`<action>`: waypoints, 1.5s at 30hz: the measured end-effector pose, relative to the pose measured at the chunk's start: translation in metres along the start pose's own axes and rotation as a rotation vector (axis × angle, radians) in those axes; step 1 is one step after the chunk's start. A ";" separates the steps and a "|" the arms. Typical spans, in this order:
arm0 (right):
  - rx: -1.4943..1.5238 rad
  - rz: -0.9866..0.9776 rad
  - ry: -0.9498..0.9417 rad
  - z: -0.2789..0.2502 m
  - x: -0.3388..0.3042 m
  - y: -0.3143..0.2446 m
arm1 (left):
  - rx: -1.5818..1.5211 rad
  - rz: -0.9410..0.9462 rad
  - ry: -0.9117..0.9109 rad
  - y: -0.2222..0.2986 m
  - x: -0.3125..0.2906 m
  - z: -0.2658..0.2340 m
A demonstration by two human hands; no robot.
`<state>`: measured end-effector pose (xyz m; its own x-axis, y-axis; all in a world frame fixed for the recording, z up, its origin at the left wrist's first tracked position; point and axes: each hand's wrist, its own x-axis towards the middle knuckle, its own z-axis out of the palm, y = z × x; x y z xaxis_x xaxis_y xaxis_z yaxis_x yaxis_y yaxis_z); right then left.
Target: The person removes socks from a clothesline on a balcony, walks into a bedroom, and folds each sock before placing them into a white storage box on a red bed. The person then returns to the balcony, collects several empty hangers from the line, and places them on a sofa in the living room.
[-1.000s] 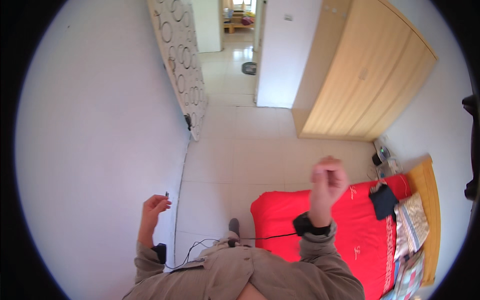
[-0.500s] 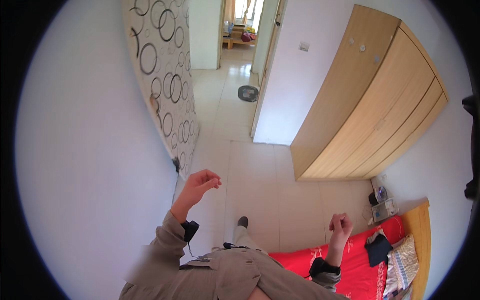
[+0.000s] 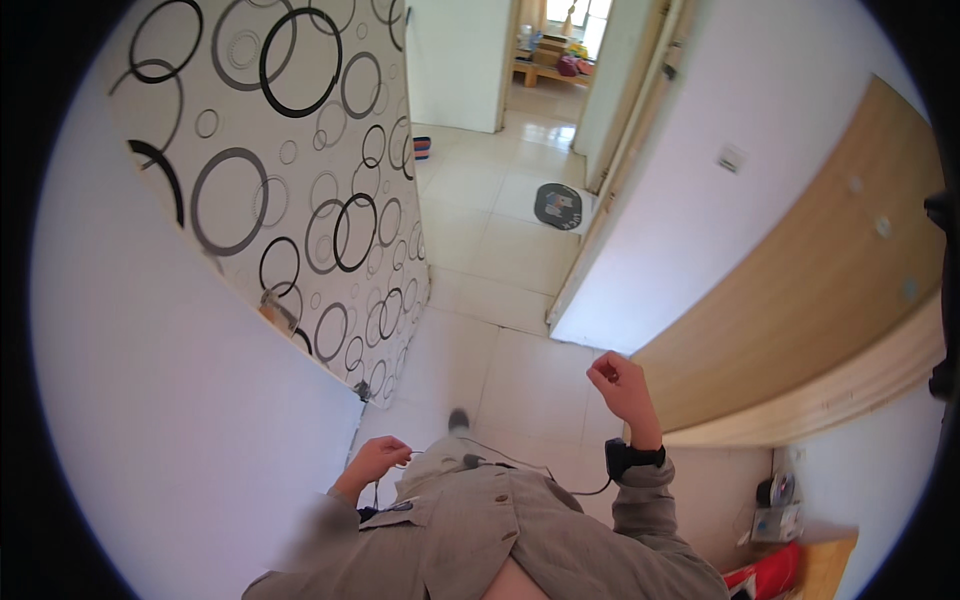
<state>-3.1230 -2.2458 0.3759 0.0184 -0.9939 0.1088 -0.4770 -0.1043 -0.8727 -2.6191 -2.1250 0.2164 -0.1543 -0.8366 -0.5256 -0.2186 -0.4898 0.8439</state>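
Observation:
My left hand (image 3: 376, 463) hangs low at my left side, its fingers loosely curled together, with nothing visible in them. Higher up and to the right, my right hand (image 3: 622, 386) is held forward, curled into a loose fist with nothing in it. A black band with a cable (image 3: 628, 459) sits on my right wrist. Nearest my left hand is the door panel (image 3: 300, 190), covered in a pattern of black and grey rings. On the far side of my right hand stands the wooden wardrobe (image 3: 790, 310). Neither hand touches these.
A doorway ahead leads over the tiled floor (image 3: 470, 220) into a further room. A dark oval mat (image 3: 558, 206) lies by the door frame. The white wall (image 3: 660, 230) carries a switch (image 3: 731, 158). A red bed cover (image 3: 770, 573) shows at the lower right.
I have moved forward, toward the doorway; the ringed panel and wardrobe look larger, and most of the bed has left view. My left hand has dropped back; my right hand has swung forward.

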 end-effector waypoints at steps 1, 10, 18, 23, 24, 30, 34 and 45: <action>-0.024 0.007 -0.012 0.007 0.044 0.001 | -0.007 -0.043 0.049 0.005 0.029 -0.007; -0.114 0.117 -0.154 0.042 0.329 0.049 | 0.260 0.244 0.013 0.265 0.395 -0.073; -0.030 0.287 0.035 0.021 0.530 0.153 | 0.239 0.441 -0.183 0.490 0.669 -0.090; -0.018 0.331 -0.120 0.030 0.732 0.204 | 0.153 0.184 -0.117 0.499 0.813 -0.117; -0.021 0.281 -0.144 0.028 0.780 0.205 | 0.119 0.189 -0.087 0.499 0.830 -0.125; 0.015 0.041 -0.245 0.036 1.084 0.157 | 0.021 0.164 0.085 0.552 0.928 -0.197; 0.134 -0.053 -0.340 0.091 1.251 0.114 | 0.073 0.185 0.238 0.599 1.038 -0.255; 0.095 -0.117 -0.445 0.243 1.550 0.091 | -0.029 0.268 0.503 0.746 1.316 -0.499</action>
<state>-2.9244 -3.8044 0.3495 0.4521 -0.8919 0.0122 -0.3668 -0.1984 -0.9089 -2.5047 -3.7142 0.2079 0.2786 -0.9429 -0.1825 -0.2076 -0.2446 0.9471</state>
